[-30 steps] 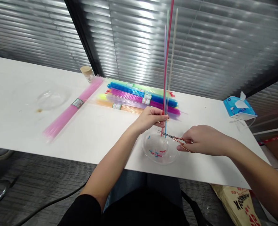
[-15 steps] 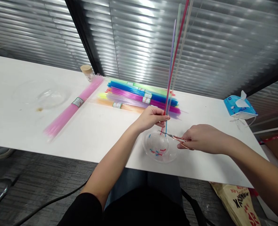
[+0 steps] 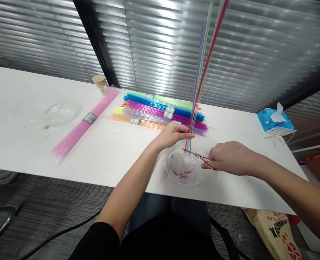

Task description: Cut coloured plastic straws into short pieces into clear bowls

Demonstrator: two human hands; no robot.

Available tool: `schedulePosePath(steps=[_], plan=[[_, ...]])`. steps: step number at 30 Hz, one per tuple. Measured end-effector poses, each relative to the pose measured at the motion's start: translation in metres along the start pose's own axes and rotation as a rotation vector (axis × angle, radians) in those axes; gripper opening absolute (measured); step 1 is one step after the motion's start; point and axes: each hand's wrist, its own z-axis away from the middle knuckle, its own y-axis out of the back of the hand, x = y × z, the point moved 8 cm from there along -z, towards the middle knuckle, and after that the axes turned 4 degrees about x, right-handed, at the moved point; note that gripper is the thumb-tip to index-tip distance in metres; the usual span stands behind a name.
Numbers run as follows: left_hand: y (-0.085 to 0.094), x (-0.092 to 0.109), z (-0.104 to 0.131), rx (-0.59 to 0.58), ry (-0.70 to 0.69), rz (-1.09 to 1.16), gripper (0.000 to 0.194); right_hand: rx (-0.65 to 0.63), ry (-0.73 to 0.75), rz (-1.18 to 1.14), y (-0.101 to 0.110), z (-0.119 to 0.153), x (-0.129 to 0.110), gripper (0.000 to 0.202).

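Observation:
My left hand (image 3: 176, 135) pinches several long thin plastic straws (image 3: 204, 70) near their lower ends. Red, blue, purple, pale green and clear ones rise steeply in front of the blinds. Below the fingers, the red and blue ends hang over a clear plastic bowl (image 3: 170, 177). My right hand (image 3: 227, 157) grips a pair of small scissors (image 3: 203, 158) with copper-coloured handles. Their blades point left and reach the straw ends just above the bowl. Short cut red and blue pieces (image 3: 183, 175) lie inside the bowl.
Bundled straws (image 3: 165, 112) in several colours lie behind my left hand. A pink straw bundle (image 3: 84, 124) lies diagonally further left. Beyond it stand a corked jar (image 3: 100, 84) and a clear dish (image 3: 61, 112). A blue tissue pack (image 3: 276, 121) sits at the right.
The straws' upper ends have swung to the right. My right hand and the scissors have shifted slightly up and left, while my left hand stays nearly in place.

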Motion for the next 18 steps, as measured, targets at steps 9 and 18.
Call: schedulePosePath(steps=[9, 18], plan=[[0.000, -0.014, -0.004, -0.005, 0.021, 0.147, 0.017, -0.013, -0.044, 0.064, 0.002, -0.005, -0.002, 0.050], [-0.003, -0.014, -0.003, -0.003, 0.035, 0.094, 0.020, -0.019, -0.083, 0.081, 0.003, -0.005, -0.004, 0.043]])
